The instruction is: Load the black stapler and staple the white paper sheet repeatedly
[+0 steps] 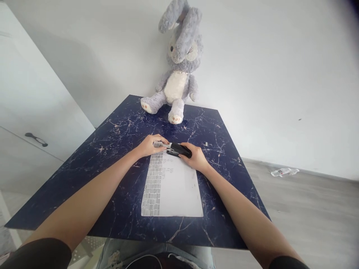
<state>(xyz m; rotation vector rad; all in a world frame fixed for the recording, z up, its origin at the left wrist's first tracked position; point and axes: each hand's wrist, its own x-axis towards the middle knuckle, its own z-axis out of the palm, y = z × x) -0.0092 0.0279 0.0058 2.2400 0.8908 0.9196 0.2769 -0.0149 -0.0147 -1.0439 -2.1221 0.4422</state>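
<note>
A black stapler [182,150] is held above the top part of a sheet of paper [179,194]. My right hand [196,157] wraps round its black end from the right. From the left, my left hand [151,145] pinches the stapler's pale front end between thumb and fingers. A gap shows between the stapler's upper and lower parts. The paper lies flat, with dense dark print down its left side and a few small lines near the top. To the right of the stapler, a small pale piece [206,144], perhaps a strip of staples, rests on the table.
A grey plush rabbit [176,86] sits at the back of the dark blue marbled table [120,209], against the wall. At the left stands a white cabinet [33,93] with a dark handle. A clear plastic bottle [281,172] lies on the floor at right.
</note>
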